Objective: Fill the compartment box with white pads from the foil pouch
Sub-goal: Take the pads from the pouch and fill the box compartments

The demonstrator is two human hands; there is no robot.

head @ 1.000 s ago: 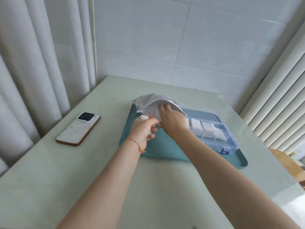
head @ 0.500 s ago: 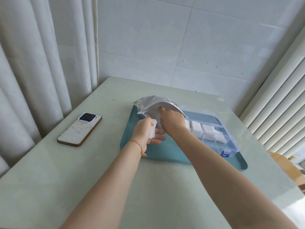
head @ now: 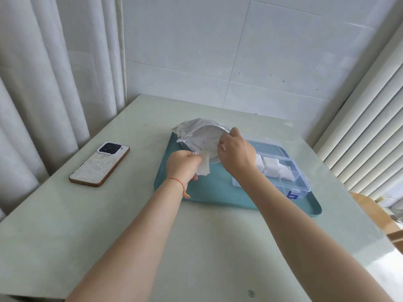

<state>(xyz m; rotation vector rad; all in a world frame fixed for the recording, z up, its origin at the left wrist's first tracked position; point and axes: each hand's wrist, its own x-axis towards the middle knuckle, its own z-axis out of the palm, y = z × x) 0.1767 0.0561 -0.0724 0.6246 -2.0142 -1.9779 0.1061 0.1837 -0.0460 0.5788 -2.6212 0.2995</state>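
- Head view: I see my left hand [head: 182,163] pinching a white pad [head: 204,167] just near the foil pouch [head: 197,136] mouth, above the teal tray [head: 213,190].
- My right hand [head: 236,153] grips the pouch's upper rim, holding it open.
- The compartment box [head: 290,182] sits on the tray's right side, pads already in its far cells.
- A phone [head: 100,164] lies on the table [head: 109,225], left.
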